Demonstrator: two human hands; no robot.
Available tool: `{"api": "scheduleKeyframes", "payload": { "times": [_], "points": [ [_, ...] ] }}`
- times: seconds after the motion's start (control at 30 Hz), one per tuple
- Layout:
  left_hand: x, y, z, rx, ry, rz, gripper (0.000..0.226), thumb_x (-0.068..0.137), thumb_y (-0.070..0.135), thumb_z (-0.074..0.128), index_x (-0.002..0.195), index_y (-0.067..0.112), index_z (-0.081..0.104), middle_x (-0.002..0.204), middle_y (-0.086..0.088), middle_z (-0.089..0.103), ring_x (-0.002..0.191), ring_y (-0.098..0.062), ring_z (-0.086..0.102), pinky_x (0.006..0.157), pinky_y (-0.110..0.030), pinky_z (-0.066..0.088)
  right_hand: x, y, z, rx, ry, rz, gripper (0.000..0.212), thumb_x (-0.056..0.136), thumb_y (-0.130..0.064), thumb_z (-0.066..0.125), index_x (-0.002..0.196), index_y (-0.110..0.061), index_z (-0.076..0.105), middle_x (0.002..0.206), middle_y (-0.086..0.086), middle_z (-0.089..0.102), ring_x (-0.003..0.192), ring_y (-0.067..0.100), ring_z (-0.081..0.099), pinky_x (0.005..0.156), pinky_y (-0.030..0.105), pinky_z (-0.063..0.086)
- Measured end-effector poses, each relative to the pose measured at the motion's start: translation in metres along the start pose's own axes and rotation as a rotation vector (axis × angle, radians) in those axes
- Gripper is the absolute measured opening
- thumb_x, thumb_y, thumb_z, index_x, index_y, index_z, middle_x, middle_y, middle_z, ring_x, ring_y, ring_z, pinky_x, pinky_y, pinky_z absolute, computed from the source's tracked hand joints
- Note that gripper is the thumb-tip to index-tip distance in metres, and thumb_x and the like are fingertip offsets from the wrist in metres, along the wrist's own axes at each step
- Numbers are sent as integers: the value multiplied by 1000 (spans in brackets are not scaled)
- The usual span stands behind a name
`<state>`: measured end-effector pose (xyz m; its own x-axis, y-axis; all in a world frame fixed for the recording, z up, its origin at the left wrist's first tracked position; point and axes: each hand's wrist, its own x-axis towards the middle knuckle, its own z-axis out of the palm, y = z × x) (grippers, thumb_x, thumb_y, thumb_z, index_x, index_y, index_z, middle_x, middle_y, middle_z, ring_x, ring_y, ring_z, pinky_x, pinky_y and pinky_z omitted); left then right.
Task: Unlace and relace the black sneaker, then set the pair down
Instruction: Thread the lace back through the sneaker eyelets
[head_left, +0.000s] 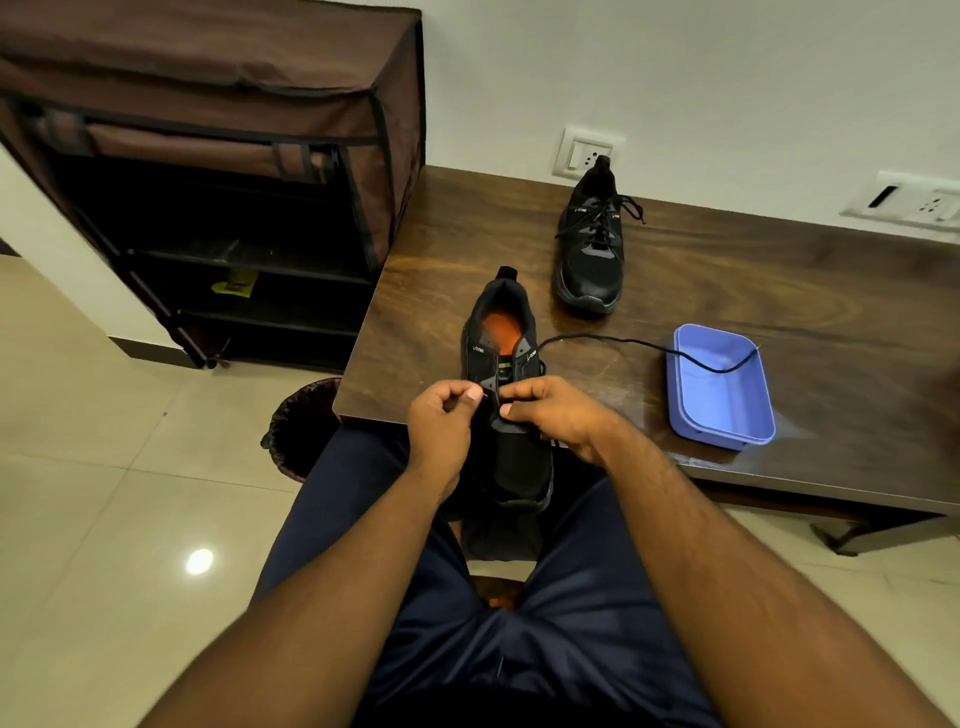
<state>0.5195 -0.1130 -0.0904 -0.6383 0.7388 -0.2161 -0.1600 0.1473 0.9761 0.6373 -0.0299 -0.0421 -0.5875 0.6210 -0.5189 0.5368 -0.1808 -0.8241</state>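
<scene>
Left hand (441, 421) and right hand (558, 415) pinch the lace (623, 341) over the sneaker (511, 395), hiding its eyelets.

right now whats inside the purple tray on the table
Only the free end of the black shoelace, which trails from the near sneaker over the rim of the purple tray. The rest of its floor shows bare; the near wall hides a thin strip.
</scene>
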Motion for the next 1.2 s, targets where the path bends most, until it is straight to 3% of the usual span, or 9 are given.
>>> {"api": "scheduleKeyframes", "payload": {
  "times": [0.1,0.2,0.33,0.43,0.6,0.7,0.87,1.0,1.2],
  "points": [
    [11,25,-21,-653,212,-258,25,106,16,32,96,11,54,84,-6,70,81,-20,68,78,-33,55,0,4,-5,-58,14,-25,44,86,-5,68,125,-23,62,85,-9,65,75,3,61,55,17,46],
    [33,55,-64,-1052,300,-307,40,108,24,21,75,18,42,49,5,50,47,-10,44,54,-25,40,2,6,-5,9,-12,9,60,79,8,70,133,-15,57,81,-4,57,72,5,59,57,21,53],
    [25,62,-52,-246,232,6,21,102,18,42,84,24,50,65,4,49,49,-7,39,45,-21,31,3,-2,5,-2,-21,8,55,77,18,66,126,-6,58,75,1,57,66,10,60,54,23,54],
    [12,34,-32,386,-174,193,8,92,30,65,96,25,61,90,4,60,76,-7,56,67,-26,48,1,0,3,-82,106,-112,41,81,13,65,113,-11,61,76,1,55,64,10,55,55,22,50],
    [-9,7,-34,652,-475,240,91,66,41,87,142,29,38,133,4,36,127,-13,39,105,-29,37,-21,42,4,-103,224,-284,41,76,-2,77,105,-19,55,102,0,54,94,13,53,77,12,46],
    [-14,1,-44,982,-595,366,123,55,61,84,151,46,8,154,5,7,136,-17,19,111,-40,24,-35,59,4,-163,154,-249,83,63,-24,89,132,-28,44,132,-5,41,121,8,42,95,13,39],
    [-19,-16,-50,842,-548,526,122,50,60,86,147,52,13,149,10,8,137,-18,25,110,-36,34,-42,76,16,-265,95,-251,128,52,-27,95,152,-34,15,144,-12,24,131,1,28,105,12,33],
    [-21,-9,-45,763,-508,477,115,56,43,91,140,58,15,128,22,17,96,-6,46,82,-12,45,-43,79,17,-80,201,-206,115,56,-16,93,145,-39,25,102,-7,55,94,1,58,90,20,51],
    [-24,-7,-34,439,-456,387,93,70,7,85,133,53,35,127,12,38,57,-1,51,60,-15,48,-46,70,35,-16,338,-168,72,74,-4,80,131,-28,45,67,5,48,57,13,51,52,23,49]
  ]
}}
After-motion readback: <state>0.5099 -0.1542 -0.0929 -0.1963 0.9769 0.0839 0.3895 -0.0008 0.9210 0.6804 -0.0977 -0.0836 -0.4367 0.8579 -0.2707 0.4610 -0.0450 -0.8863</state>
